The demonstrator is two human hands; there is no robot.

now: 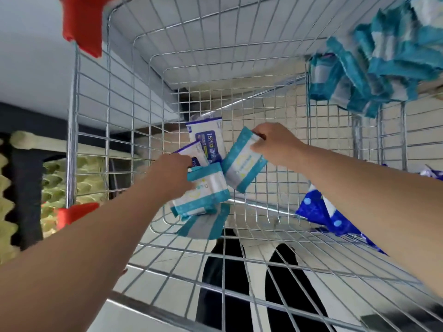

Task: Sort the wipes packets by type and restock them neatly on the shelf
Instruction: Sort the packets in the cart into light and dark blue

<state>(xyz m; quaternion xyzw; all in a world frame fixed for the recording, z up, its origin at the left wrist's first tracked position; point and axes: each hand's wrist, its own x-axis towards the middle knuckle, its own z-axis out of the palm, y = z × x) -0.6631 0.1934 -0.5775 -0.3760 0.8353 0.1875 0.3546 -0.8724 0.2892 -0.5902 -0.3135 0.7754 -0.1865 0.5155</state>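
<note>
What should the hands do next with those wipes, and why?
Probably the right hand should lift its teal packet up to the teal pile at upper right, since they look alike. The left hand grips a second teal packet, which could follow. The blue-and-white packet behind them looks like a different kind.

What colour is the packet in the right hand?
The packet is white with teal end bands, seen in the head view.

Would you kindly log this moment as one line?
phase: sorting in wire basket | left hand: grips teal packet | right hand: pinches second teal packet | blue-label packet: at back
</note>
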